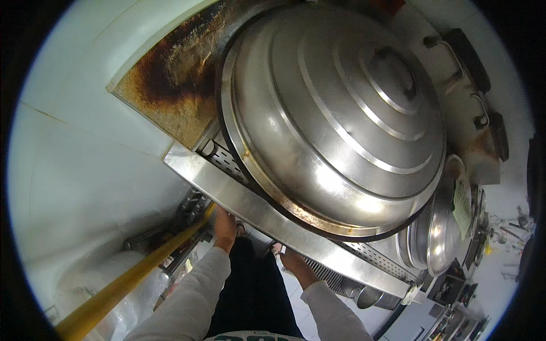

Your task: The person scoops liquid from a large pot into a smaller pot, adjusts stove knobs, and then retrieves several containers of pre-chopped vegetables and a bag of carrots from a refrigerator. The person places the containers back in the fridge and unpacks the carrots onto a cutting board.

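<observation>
My left hand (225, 225) reaches below the front edge of a stainless steel stove counter (251, 217), close beside a yellow pipe or pole (140, 273). Its fingers are mostly hidden by the edge, so whether it grips anything does not show. Farther right, my right hand (294, 262) is at the underside of the same edge, its fingertips hidden and their state unclear. Above the counter, a large domed stainless steel lid (315, 128) with stepped rings and a curved handle covers a big round wok or pot, of which only the dark rim shows.
A scorched, greasy panel (187, 115) adjoins a pale wall at left. Steel basins (443, 238) with a green cloth (461, 209) stand at right. A steel pot (367, 297) is below the counter. Clear plastic bags (140, 294) lie at lower left, by a dark rack.
</observation>
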Available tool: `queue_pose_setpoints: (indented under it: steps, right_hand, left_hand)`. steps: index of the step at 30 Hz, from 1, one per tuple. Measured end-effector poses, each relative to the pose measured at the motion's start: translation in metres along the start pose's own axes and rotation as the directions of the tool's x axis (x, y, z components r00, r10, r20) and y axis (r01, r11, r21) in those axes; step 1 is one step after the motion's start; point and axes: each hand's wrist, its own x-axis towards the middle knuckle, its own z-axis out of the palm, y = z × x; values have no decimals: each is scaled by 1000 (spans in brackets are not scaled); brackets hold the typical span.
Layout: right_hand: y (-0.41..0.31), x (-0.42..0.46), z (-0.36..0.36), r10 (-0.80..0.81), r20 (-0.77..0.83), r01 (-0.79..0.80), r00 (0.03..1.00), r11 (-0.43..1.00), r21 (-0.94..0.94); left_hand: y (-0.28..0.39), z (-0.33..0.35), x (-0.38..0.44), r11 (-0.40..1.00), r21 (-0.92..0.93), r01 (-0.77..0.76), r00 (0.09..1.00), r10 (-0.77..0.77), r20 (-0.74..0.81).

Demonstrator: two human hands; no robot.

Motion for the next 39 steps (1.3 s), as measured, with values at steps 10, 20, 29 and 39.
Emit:
queue_pose_setpoints:
  steps: [10, 20, 29, 39]
  right_hand:
    - [15, 9, 9, 49, 203, -24, 978, 992, -121]
    - [33, 18, 28, -65, -167, 71, 984, 997, 31]
    - [19, 22, 17, -128, -370, 189, 920, 973, 132]
    - [26, 25, 6, -108, -236, 115, 966, 993, 17]
  left_hand:
    - [20, 8, -1, 999, 46, 0, 994, 5, -110]
    - [4, 17, 1, 988, -108, -108, 993, 102, -61]
    - [-48, 18, 30, 579, -632, 515, 855, -303, 420]
    - [-48, 20, 33, 340, -729, 595, 798, -362, 482]
